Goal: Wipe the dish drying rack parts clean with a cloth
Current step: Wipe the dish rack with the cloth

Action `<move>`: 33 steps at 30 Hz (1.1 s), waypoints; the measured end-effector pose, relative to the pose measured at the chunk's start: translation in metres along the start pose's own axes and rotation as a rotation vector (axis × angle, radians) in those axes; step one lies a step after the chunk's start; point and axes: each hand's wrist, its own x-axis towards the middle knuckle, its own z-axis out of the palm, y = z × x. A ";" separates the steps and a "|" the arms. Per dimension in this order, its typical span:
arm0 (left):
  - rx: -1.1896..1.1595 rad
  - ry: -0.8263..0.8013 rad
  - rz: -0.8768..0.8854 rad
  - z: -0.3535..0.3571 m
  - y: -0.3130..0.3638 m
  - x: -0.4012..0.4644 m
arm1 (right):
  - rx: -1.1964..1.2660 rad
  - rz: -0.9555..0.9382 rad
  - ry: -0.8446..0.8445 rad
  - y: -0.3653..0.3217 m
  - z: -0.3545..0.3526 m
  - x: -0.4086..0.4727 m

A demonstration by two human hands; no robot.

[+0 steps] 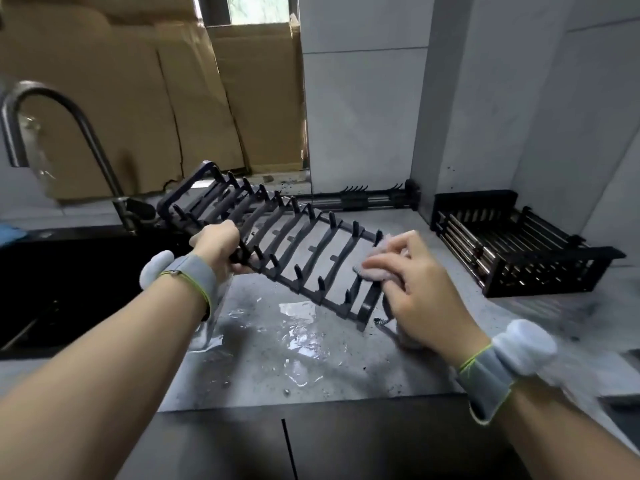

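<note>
Black plastic plate rack (277,244), long and ladder-like, with curved crossbars and rows of short upright pegs along both rails; held tilted above the wet counter (304,362), far end raised toward the sink, near end dipping low at the right. Gripped at the near rail by the left hand (218,247). Pale pinkish cloth (379,263), crumpled, pressed against the rack's right end under the fingers of the right hand (415,289). Black basket part (519,251) with metal rods, set flat on the counter at the right, well apart from the rack. Further black bar with hooks (367,200) lying along the back wall.
</note>
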 end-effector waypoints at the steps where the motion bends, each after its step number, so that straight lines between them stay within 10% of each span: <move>1: -0.011 0.005 -0.002 0.002 0.003 -0.003 | 0.007 -0.028 -0.022 -0.003 0.005 -0.006; 6: -0.050 0.039 -0.047 0.006 0.012 -0.015 | 0.176 -0.023 -0.199 -0.008 0.010 -0.022; 14: 0.117 -0.004 0.023 -0.053 0.012 0.016 | 0.239 0.379 0.055 0.009 -0.002 0.056; 33: 0.225 -0.215 0.081 -0.110 0.019 0.015 | 0.524 0.463 -0.503 -0.078 0.093 0.125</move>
